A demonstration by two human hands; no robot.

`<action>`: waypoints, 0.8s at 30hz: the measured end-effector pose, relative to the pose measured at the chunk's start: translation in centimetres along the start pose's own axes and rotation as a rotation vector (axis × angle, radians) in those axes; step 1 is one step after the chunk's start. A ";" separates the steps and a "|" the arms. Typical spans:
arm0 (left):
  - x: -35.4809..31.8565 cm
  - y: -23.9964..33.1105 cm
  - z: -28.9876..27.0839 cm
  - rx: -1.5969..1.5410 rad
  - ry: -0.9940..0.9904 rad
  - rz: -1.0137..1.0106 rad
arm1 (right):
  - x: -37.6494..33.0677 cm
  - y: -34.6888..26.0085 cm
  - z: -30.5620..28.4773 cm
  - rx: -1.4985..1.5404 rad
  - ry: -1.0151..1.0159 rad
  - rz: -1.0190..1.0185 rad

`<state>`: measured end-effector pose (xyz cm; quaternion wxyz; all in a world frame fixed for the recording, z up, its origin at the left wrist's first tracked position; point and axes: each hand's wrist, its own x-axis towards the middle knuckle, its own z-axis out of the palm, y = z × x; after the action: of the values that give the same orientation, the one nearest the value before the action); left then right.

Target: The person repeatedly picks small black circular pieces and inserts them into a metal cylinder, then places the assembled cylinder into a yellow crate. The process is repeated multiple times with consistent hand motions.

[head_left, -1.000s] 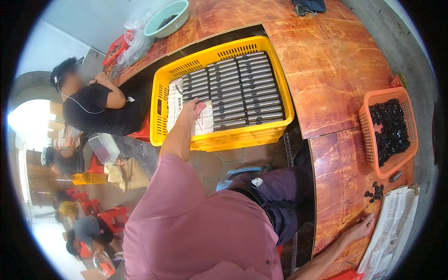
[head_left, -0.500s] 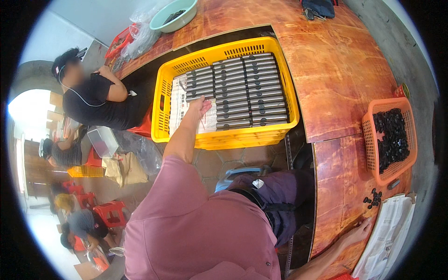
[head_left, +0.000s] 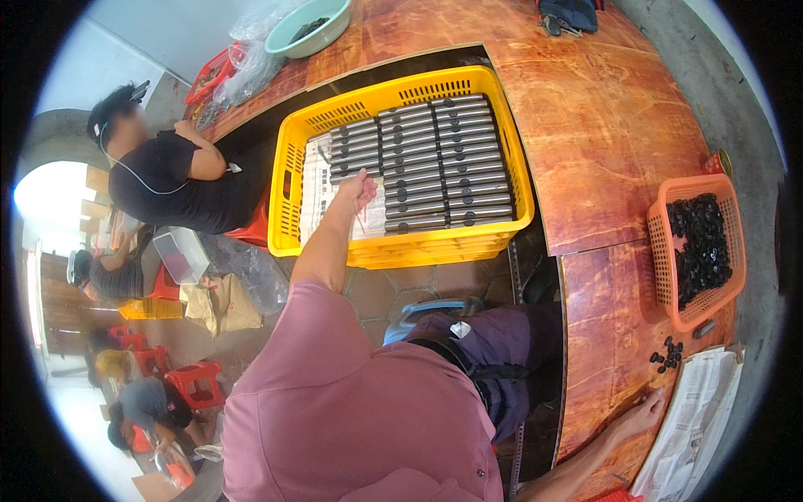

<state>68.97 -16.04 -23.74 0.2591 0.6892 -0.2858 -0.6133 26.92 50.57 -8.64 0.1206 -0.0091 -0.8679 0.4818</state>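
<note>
Inside the yellow crate [head_left: 452, 238], metal cylinders [head_left: 407, 176] are lying beyond the left hand [head_left: 360, 192], grip unclear; bare newspaper [head_left: 312, 197] is reaching the left wall [head_left: 286, 213].

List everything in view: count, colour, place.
Crates: stack, count unclear, yellow, upper centre
Rods: many, silver with black parts, in top crate
Newspaper: count unclear, white, top crate's left
Tabletop: count unclear, reddish-brown, top and right
Basket: one, orange, right
Black pieces: many, black, in basket and loose nearby
Cylinder: one, dark grey, below basket
Newspaper pile: one, white, lower right
Bowl: one, pale green, top
Plastic bags: count unclear, clear, left of bowl
Tin: one, red, above basket
Stools: several, red, left
Sack: one, tan, left
Co-workers: at least three, dark clothes, left
Shirt: one, mauve, bottom centre
Left hand: one, bare, over top crate
Right hand: one, bare, beside newspaper pile
</note>
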 end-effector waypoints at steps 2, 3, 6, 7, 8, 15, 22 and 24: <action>0.0 0.2 0.0 0.022 -0.028 -0.017 | -0.1 0.0 0.0 0.012 0.003 0.003; 0.2 0.2 -0.2 0.012 -0.048 -0.017 | -0.2 -0.2 0.1 0.017 0.002 0.009; 0.5 0.0 -0.5 0.002 -0.093 -0.024 | -0.2 -0.4 0.0 0.043 -0.019 0.036; 0.4 0.0 -0.5 0.009 -0.097 -0.029 | -0.2 -0.4 -0.1 0.054 -0.028 0.046; 0.2 0.0 -0.4 0.016 -0.102 -0.033 | -0.1 -0.1 -0.1 0.062 -0.032 0.041; 1.0 -0.1 -0.6 0.077 -0.123 -0.028 | 1.0 3.0 0.1 0.139 -0.021 -0.075; -0.6 -0.2 -0.3 0.174 -0.088 0.007 | 0.4 2.3 -0.1 0.127 -0.002 -0.036; -0.6 0.0 0.3 0.198 -0.084 0.029 | -0.4 1.1 0.3 0.099 0.024 0.071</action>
<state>68.61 -15.66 -23.37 0.1862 0.6809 -0.3656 -0.6066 27.11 50.88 -9.77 0.1141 -0.0399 -0.8406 0.5280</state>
